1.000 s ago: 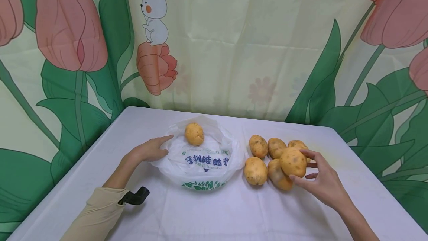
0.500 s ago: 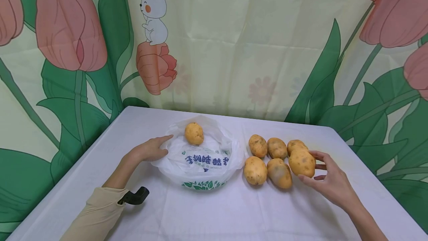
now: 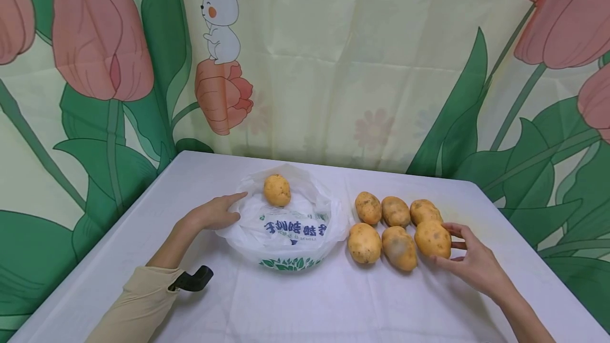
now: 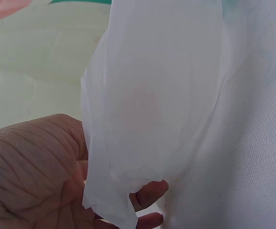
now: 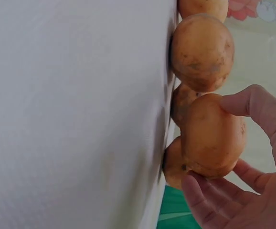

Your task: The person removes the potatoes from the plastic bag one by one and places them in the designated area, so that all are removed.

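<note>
In the head view my left hand (image 3: 216, 213) holds the left rim of a white plastic bag (image 3: 290, 250) with dark blue and green print. Thin plastic hangs across its fingers (image 4: 150, 194) in the left wrist view, partly hiding them. One potato (image 3: 277, 190) lies inside the bag toward the back. On the right, my right hand (image 3: 472, 261) grips another potato (image 3: 432, 239) between thumb and fingers, low beside the group. Around it sit several more, among them a front potato (image 3: 399, 248) with a greyish patch and a back one (image 3: 424, 211).
Left of the right hand are a front potato (image 3: 364, 243) next to the bag, and two back ones, a potato (image 3: 368, 208) and another potato (image 3: 395, 211). A white cloth covers the table (image 3: 305, 306). Behind hangs a curtain (image 3: 324, 68) printed with tulips and a rabbit.
My right hand has moved right and slightly down with its potato, from over the front patched potato to a spot at its right. The left hand and bag have stayed put.
</note>
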The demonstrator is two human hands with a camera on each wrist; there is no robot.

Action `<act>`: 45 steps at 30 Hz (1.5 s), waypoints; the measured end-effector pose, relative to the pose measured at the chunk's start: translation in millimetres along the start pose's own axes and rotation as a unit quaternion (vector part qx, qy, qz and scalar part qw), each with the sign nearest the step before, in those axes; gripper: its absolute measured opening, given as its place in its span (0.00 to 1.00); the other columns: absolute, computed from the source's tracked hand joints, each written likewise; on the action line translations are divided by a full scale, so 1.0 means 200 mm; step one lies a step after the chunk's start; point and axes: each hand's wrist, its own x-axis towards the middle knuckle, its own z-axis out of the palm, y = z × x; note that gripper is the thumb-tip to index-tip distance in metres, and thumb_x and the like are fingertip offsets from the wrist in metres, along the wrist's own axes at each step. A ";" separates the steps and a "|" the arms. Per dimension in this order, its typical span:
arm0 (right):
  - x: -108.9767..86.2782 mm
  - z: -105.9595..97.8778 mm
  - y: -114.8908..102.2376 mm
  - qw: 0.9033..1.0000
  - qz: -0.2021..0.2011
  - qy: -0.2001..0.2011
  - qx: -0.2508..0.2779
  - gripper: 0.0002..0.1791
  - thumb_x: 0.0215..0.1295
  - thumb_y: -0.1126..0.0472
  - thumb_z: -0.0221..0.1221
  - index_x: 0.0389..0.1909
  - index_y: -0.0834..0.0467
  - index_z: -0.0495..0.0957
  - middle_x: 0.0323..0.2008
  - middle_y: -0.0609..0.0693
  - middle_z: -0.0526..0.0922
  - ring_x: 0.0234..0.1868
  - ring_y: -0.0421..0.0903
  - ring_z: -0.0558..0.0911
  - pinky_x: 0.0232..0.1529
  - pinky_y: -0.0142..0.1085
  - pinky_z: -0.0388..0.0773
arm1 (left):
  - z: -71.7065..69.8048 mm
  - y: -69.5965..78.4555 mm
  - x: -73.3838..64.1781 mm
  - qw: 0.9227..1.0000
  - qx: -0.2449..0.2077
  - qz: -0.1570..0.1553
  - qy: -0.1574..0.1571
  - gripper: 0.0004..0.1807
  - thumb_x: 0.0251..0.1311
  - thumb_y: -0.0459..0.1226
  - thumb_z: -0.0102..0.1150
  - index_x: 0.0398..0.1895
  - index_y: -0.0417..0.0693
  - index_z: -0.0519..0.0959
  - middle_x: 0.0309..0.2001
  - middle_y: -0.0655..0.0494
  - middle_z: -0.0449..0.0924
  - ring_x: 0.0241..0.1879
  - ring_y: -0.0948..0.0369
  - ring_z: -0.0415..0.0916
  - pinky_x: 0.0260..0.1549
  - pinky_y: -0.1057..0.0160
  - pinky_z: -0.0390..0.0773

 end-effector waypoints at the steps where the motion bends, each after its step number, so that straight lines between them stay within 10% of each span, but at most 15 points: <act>1: 0.00 0.00 0.01 1.000 0.000 -0.001 0.000 0.51 0.57 0.53 0.74 0.73 0.67 0.56 0.68 0.72 0.66 0.60 0.70 0.75 0.39 0.29 0.79 | 0.00 0.00 0.00 1.000 0.000 0.000 0.000 0.36 0.68 0.37 0.51 0.79 0.40 0.58 0.75 0.30 0.60 0.60 0.42 0.68 0.62 0.39 0.69; 12: 0.01 0.02 0.04 0.999 -0.013 -0.032 0.019 0.50 0.56 0.56 0.76 0.71 0.69 0.57 0.67 0.73 0.66 0.60 0.72 0.74 0.41 0.31 0.81 | 0.00 0.01 -0.01 1.000 -0.001 0.000 0.000 0.36 0.69 0.37 0.51 0.79 0.41 0.58 0.74 0.30 0.61 0.57 0.43 0.68 0.57 0.43 0.71; 21: 0.00 0.02 0.02 0.999 -0.024 -0.029 0.009 0.50 0.56 0.55 0.75 0.71 0.70 0.58 0.65 0.74 0.68 0.63 0.73 0.70 0.53 0.58 0.79 | 0.00 0.01 -0.01 1.000 -0.002 -0.001 -0.001 0.36 0.68 0.36 0.52 0.79 0.41 0.59 0.74 0.31 0.61 0.57 0.43 0.68 0.54 0.44 0.72; 45: 0.04 0.05 -0.31 0.997 -0.073 0.008 0.015 0.43 0.59 0.55 0.73 0.70 0.65 0.63 0.68 0.70 0.67 0.71 0.72 0.61 0.61 0.73 0.60 | 0.00 0.03 -0.02 1.000 -0.006 -0.013 -0.005 0.36 0.69 0.37 0.51 0.79 0.42 0.58 0.75 0.31 0.60 0.58 0.43 0.68 0.56 0.44 0.72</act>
